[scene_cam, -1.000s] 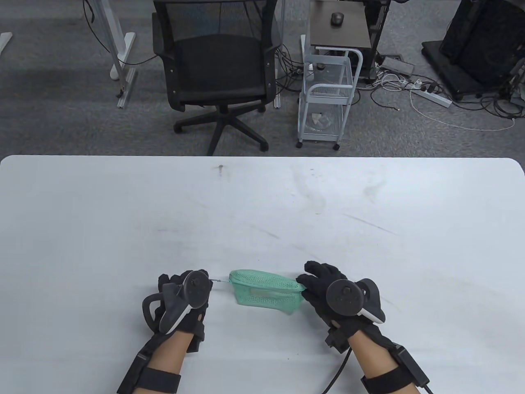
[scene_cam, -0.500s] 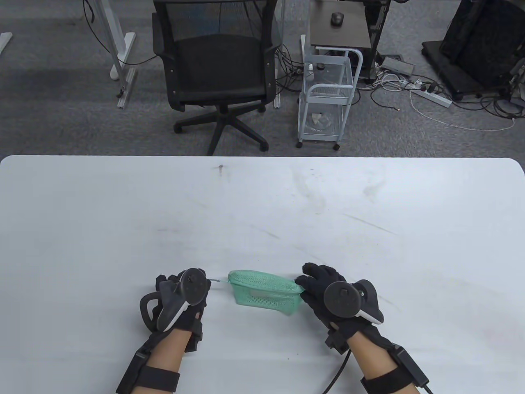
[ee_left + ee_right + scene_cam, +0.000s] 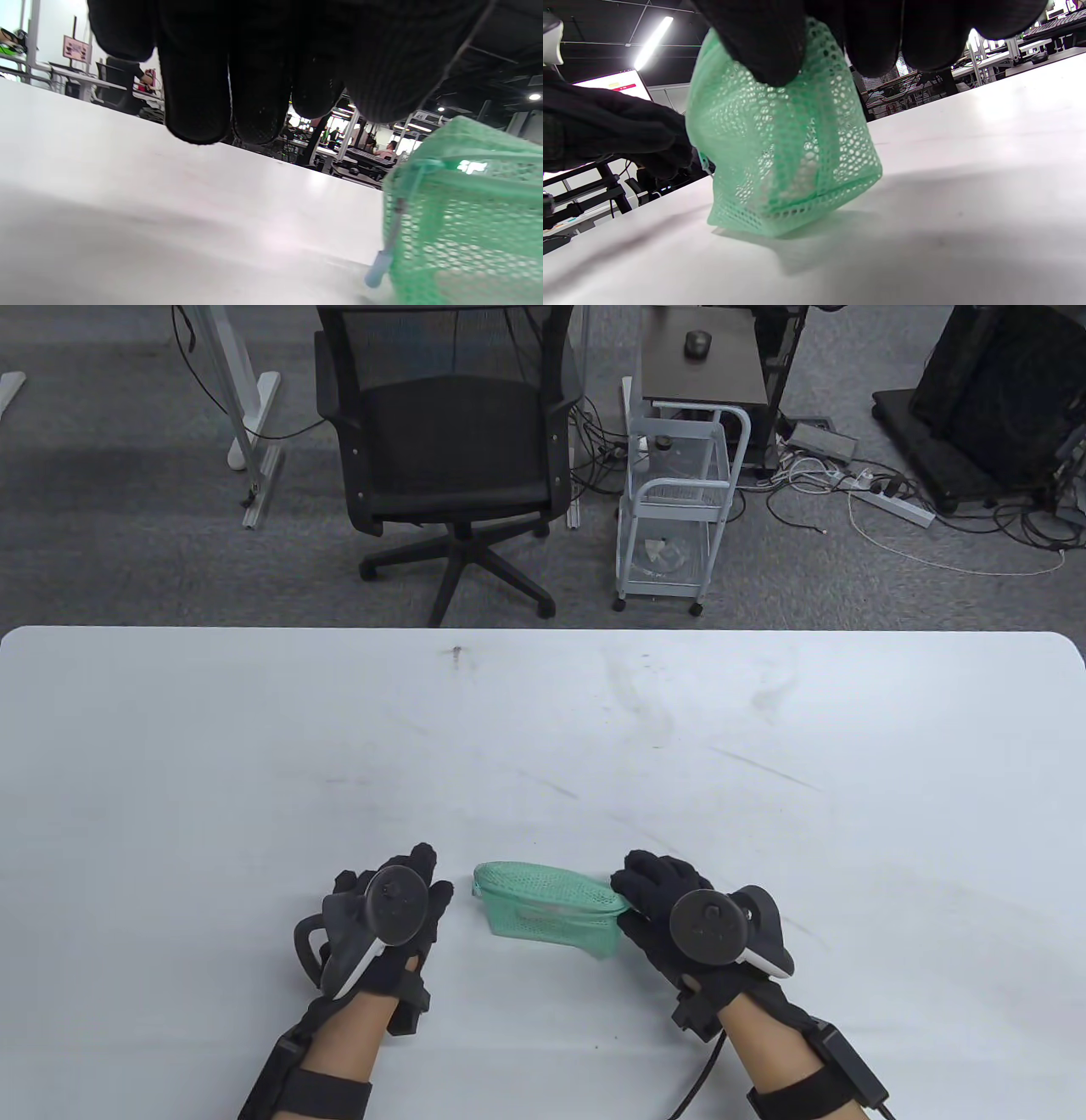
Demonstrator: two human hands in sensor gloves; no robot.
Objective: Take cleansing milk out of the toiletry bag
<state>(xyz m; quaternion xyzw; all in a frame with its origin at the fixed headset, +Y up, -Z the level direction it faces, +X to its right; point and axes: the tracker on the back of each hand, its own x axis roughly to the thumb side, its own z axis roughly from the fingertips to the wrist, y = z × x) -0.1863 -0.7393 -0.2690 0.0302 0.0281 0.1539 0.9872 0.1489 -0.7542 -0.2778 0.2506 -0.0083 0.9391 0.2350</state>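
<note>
A green mesh toiletry bag [image 3: 543, 903] lies on the white table [image 3: 543, 729] near the front edge, between my hands. A pale object [image 3: 543, 913], likely the cleansing milk, shows faintly through the mesh. My right hand [image 3: 635, 891] pinches the bag's right end at its top edge; the right wrist view shows its fingers [image 3: 768, 51] on the mesh [image 3: 785, 140]. My left hand [image 3: 428, 875] is just left of the bag with fingers stretched out, holding nothing. In the left wrist view the zipper pull [image 3: 379, 264] hangs loose at the bag's [image 3: 466, 224] left end.
An office chair [image 3: 450, 441] and a white wire cart [image 3: 679, 500] stand on the floor beyond the table's far edge. Cables lie on the floor at the back right.
My left hand has let go of the zipper pull and spread its fingers. The pull, stretched leftward before, now hangs at the bag's end. The right hand keeps its hold.
</note>
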